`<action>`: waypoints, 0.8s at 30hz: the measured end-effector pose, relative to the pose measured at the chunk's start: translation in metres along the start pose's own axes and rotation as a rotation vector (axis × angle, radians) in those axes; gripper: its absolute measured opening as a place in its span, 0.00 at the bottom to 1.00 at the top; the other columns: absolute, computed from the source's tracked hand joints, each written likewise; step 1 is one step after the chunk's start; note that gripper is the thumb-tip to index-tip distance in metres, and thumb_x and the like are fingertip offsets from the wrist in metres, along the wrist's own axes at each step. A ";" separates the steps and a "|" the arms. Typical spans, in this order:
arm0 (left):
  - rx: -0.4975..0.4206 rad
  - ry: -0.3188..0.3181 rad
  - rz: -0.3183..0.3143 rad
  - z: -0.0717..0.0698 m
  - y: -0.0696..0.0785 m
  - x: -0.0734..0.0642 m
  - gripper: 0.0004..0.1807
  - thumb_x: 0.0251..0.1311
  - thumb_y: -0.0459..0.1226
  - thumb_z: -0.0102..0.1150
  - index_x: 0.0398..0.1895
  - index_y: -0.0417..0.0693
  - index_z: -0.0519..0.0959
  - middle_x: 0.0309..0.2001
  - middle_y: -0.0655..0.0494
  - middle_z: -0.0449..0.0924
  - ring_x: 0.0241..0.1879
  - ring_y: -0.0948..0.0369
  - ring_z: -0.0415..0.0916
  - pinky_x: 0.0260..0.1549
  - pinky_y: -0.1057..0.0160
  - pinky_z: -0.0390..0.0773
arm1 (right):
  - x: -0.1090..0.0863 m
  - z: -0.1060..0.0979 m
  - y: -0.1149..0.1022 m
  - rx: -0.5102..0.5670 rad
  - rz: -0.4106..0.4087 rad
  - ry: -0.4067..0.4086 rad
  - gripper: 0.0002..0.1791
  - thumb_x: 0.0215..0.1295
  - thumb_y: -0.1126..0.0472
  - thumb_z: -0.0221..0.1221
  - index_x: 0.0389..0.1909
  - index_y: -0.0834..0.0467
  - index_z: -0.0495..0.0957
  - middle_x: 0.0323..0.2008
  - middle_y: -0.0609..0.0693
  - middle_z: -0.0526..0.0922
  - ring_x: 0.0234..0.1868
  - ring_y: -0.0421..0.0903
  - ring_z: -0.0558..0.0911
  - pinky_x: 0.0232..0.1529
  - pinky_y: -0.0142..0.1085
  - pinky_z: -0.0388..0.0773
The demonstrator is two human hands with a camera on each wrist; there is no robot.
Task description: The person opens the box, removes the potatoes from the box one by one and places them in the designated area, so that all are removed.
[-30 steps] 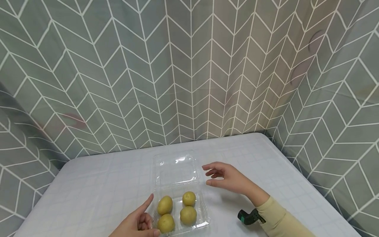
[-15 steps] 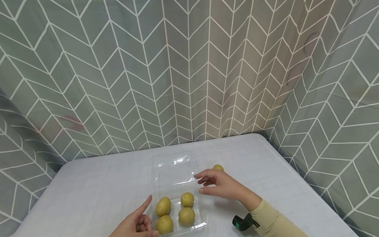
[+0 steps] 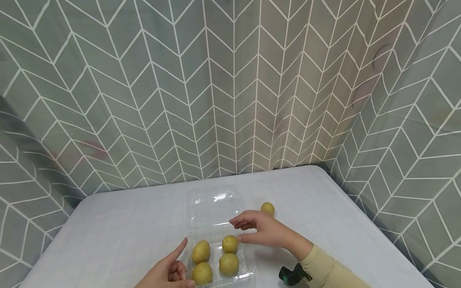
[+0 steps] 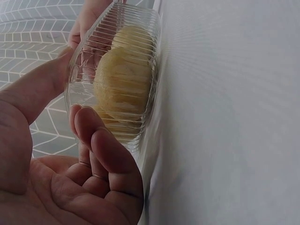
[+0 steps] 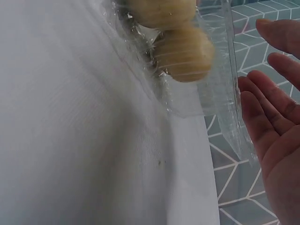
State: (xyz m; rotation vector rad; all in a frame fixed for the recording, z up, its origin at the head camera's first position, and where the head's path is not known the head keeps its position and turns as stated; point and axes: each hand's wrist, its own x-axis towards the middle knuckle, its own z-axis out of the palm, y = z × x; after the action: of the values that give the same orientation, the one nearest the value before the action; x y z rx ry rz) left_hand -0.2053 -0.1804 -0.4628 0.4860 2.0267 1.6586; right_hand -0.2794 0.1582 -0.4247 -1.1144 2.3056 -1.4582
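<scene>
A clear plastic clamshell container (image 3: 216,250) lies on the table with its lid (image 3: 214,208) folded back. Several potatoes sit in its tray in two columns, including an oval potato (image 3: 201,252) and a round potato (image 3: 229,264). My left hand (image 3: 167,268) holds the tray's left side; in the left wrist view the thumb meets the rim and curled fingers lie against the ribbed wall. Over the tray's right edge hovers my right hand (image 3: 264,230), its fingers loosely bent and holding nothing. Its thumb tip is close to the upper right potato (image 3: 229,244); contact is unclear.
Another potato (image 3: 267,209) lies on the white-covered table (image 3: 137,224), just beyond my right hand. A small black device (image 3: 291,276) is strapped at the right wrist. Patterned curtains (image 3: 230,100) rise behind and beside the table.
My right hand has moved left and nearer, from beside the lid to the tray's right edge. The potato behind it has come into view. My left hand stays in place.
</scene>
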 end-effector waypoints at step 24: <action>-0.001 -0.013 0.004 -0.001 -0.002 0.002 0.61 0.57 0.38 0.71 0.75 0.30 0.32 0.28 0.55 0.73 0.23 0.69 0.70 0.25 0.74 0.73 | 0.016 0.014 -0.012 -0.650 -0.125 -0.212 0.18 0.61 0.57 0.68 0.52 0.51 0.83 0.48 0.36 0.79 0.51 0.31 0.76 0.54 0.28 0.71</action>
State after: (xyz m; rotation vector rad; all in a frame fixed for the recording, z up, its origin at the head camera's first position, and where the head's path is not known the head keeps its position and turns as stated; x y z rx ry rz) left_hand -0.2072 -0.1804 -0.4651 0.4994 2.0170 1.6537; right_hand -0.2770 0.1347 -0.4177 -1.4987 2.6506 -0.5640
